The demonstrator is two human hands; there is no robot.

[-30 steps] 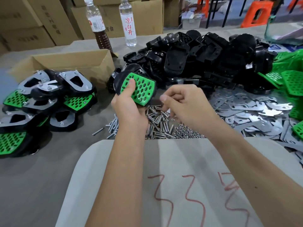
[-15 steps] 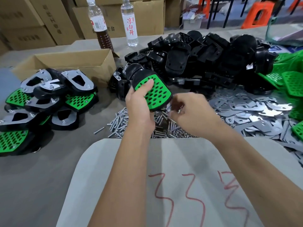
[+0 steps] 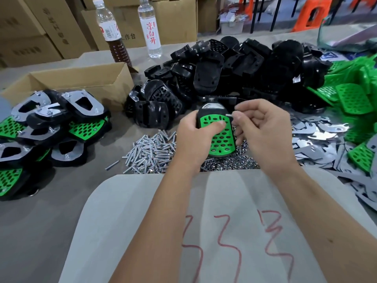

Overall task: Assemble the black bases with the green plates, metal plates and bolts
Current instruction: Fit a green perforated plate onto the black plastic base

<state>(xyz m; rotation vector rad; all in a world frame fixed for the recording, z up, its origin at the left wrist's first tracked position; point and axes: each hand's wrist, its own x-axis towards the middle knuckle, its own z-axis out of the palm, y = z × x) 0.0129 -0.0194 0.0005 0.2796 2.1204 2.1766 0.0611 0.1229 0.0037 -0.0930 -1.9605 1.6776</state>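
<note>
Turned face-up since earlier, the green plate [image 3: 221, 137] sits in the left hand [image 3: 193, 139] grip; right hand [image 3: 263, 129] pinches a bolt [image 3: 229, 115] at its 1 o'clock corner.

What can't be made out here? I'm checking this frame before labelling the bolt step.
Head view:
- The bolt tip: blurred, too small to tell whether it has entered a hole.
- The black base underside: hidden by the green plate and left hand.
- The right hand palm: faces away.

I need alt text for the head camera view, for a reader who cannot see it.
A left hand grips a black base with a green plate while the right hand pinches a bolt at its top edge. Below lie loose bolts; finished assemblies sit left, black bases behind.
</note>
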